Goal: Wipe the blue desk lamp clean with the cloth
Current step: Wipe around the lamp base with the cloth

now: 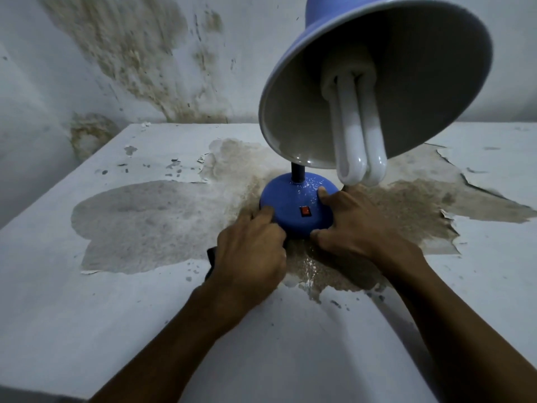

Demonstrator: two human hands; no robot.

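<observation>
The blue desk lamp stands on a worn white table. Its round base carries a red switch and a short dark stem. The blue shade tilts toward me, showing a white tube bulb. My left hand presses against the base's left side, fingers curled. A dark corner of cloth peeks out beneath it; the rest of the cloth is hidden. My right hand grips the base's right side, thumb at the front edge.
The tabletop's coating has peeled around the lamp, leaving rough brown patches with curled flakes. A stained, damp-marked wall rises right behind the table. The shade hangs low over the base and my right hand.
</observation>
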